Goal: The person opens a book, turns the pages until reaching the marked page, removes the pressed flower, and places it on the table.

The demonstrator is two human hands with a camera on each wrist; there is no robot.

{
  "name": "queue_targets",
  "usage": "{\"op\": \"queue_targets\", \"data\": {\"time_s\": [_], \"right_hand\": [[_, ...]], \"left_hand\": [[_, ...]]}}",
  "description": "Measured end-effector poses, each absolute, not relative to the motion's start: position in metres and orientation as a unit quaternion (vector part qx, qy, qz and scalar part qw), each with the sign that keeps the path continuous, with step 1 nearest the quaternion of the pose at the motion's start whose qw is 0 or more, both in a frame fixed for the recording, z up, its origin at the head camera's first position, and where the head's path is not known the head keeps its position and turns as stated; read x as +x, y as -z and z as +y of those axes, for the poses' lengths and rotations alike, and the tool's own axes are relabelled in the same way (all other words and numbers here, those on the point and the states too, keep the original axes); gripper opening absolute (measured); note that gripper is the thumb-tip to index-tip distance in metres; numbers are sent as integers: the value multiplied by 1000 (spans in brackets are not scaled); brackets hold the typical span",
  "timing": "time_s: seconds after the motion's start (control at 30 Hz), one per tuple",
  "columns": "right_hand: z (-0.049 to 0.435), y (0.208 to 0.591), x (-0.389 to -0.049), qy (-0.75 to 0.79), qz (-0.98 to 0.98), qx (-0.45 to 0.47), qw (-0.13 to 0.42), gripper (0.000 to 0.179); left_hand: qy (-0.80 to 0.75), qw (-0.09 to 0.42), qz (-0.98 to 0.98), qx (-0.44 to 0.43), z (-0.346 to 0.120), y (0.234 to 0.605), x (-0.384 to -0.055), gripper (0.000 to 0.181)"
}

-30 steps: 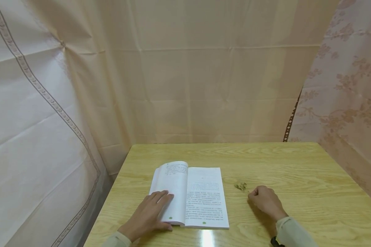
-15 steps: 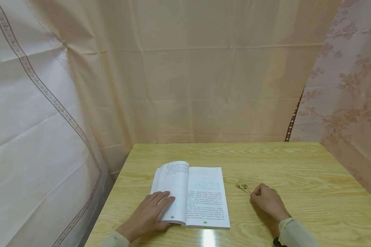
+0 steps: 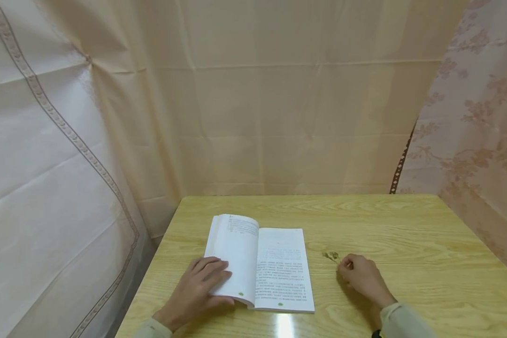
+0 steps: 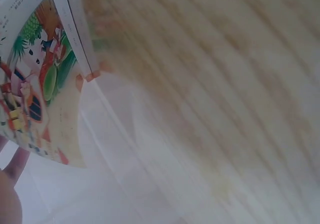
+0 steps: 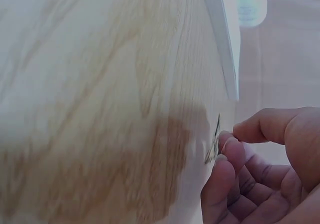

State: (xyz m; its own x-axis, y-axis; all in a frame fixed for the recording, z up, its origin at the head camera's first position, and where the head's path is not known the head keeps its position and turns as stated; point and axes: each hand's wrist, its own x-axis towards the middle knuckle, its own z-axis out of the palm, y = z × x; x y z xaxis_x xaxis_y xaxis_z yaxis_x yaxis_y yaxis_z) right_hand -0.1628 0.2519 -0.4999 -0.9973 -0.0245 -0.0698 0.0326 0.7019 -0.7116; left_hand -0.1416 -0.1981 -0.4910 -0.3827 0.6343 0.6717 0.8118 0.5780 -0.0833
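An open book (image 3: 280, 270) with printed pages lies on the wooden table in the head view. My left hand (image 3: 196, 291) grips its left half near the lower outer corner, fingers over the page and thumb at the bottom edge. That half bends upward; in the left wrist view its colourful illustrated cover (image 4: 50, 94) curves, raised from the table. My right hand (image 3: 363, 277), to the right of the book, pinches the stem end of a small dried flower sprig (image 3: 332, 256) between thumb and fingertips. The sprig (image 5: 217, 139) shows partly at the fingertips in the right wrist view.
The wooden table (image 3: 388, 225) reaches back to a beige cloth curtain (image 3: 287, 117). A white cloth (image 3: 46, 164) hangs at the left and a flowered one (image 3: 481, 131) at the right. A dark band (image 3: 376, 334) shows at the right wrist.
My left hand has shifted slightly left and up, and the book's left half has lifted more. The sprig has turned and spread flatter, with my right hand staying close beside it.
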Motion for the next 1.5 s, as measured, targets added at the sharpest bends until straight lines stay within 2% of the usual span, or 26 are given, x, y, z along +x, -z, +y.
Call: {"op": "queue_targets", "data": {"time_s": [0.13, 0.27, 0.4, 0.5, 0.63, 0.7, 0.83, 1.03, 1.1, 1.2, 1.3, 1.5], "right_hand": [[244, 500, -161, 387, 922, -9, 27, 9], [234, 501, -158, 387, 922, -25, 22, 8], [227, 501, -154, 394, 917, -51, 27, 6], [221, 502, -152, 415, 904, -90, 56, 7], [213, 504, -151, 441, 879, -148, 102, 12], [210, 505, -151, 443, 874, -167, 111, 14], [207, 505, -150, 436, 873, -187, 112, 15], [203, 505, -150, 423, 881, -188, 103, 14], [201, 505, -151, 419, 883, -184, 101, 14], [199, 505, -151, 420, 883, -185, 98, 13], [199, 505, -151, 421, 881, -191, 99, 15], [202, 502, -152, 401, 890, -197, 90, 16]], "left_hand": [[146, 382, -807, -426, -197, 491, -142, 61], [171, 411, -813, -376, -195, 491, -139, 67], [222, 405, -819, -339, -189, 490, -136, 78], [285, 356, -826, -332, -181, 490, -135, 93], [365, 250, -841, -312, -166, 488, -135, 118], [380, 210, -846, -309, -158, 487, -135, 125], [343, 170, -865, -325, -144, 488, -136, 116], [191, 183, -860, -436, -131, 495, -143, 91], [150, 154, -865, -453, -129, 497, -143, 82], [101, 84, -878, -460, -130, 500, -141, 69], [77, 35, -883, -462, -130, 501, -140, 62], [66, 13, -882, -467, -129, 500, -141, 59]]}}
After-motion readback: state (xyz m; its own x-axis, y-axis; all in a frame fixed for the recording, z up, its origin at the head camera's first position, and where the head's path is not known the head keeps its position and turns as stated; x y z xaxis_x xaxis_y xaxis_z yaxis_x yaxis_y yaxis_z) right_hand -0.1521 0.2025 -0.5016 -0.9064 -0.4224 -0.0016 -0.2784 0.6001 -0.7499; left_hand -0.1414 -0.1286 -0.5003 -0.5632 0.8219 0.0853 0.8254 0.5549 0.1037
